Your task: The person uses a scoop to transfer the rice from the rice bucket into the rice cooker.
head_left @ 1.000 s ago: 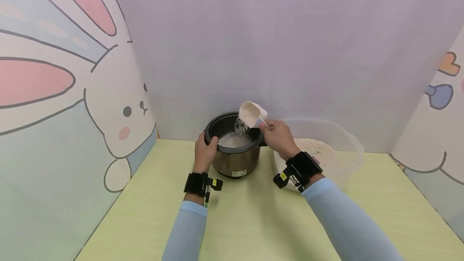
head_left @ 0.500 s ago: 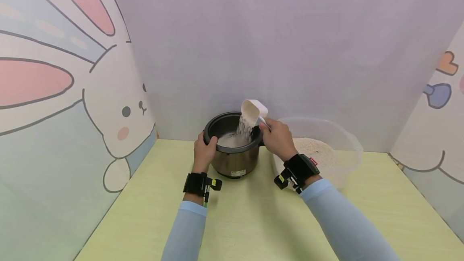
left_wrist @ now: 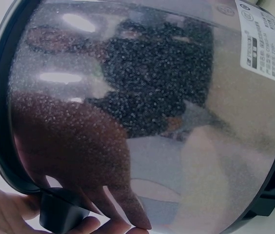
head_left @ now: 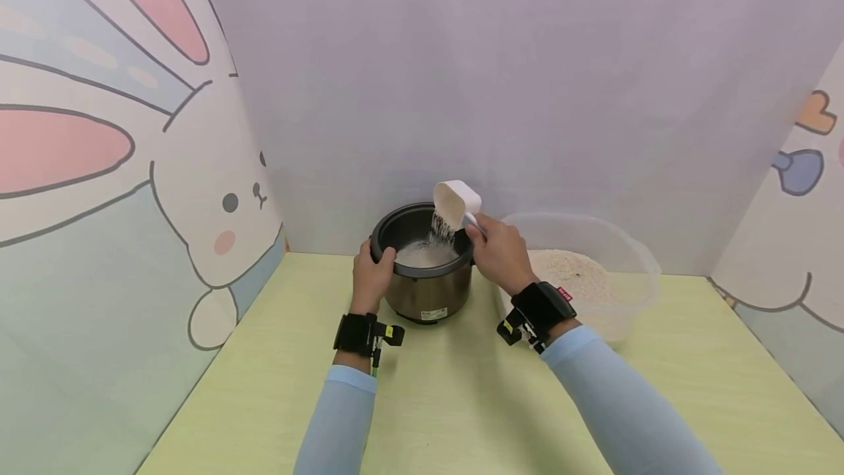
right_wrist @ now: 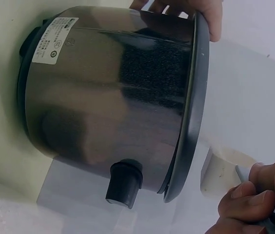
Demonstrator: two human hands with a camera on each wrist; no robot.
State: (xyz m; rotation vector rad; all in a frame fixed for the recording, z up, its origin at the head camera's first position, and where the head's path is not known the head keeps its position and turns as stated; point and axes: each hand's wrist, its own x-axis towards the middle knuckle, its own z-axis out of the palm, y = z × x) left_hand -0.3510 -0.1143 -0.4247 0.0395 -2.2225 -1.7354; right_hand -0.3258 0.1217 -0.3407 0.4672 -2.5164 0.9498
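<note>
A steel rice-cooker pot (head_left: 425, 292) with a dark rim stands on the yellow-green table (head_left: 461, 402). My left hand (head_left: 372, 277) grips its left rim; its fingers (left_wrist: 1, 214) curl by the small black side knob (left_wrist: 62, 219). My right hand (head_left: 500, 251) holds a white scoop (head_left: 455, 204) by the handle, tipped over the pot, and rice (head_left: 440, 229) streams down onto the rice inside (head_left: 422, 255). The right wrist view shows the pot's side (right_wrist: 113, 97), its rim, the scoop (right_wrist: 220, 170) and my curled right fingers (right_wrist: 252, 202).
A clear plastic tub (head_left: 633, 255) holding rice (head_left: 574, 273) stands right of the pot, behind my right wrist. Cartoon-printed panels wall the table at left (head_left: 132, 189), back and right. Bare tabletop lies in front of the pot.
The scoop has tilted further and shifted slightly left over the pot, and rice keeps pouring out. My left hand stays on the rim.
</note>
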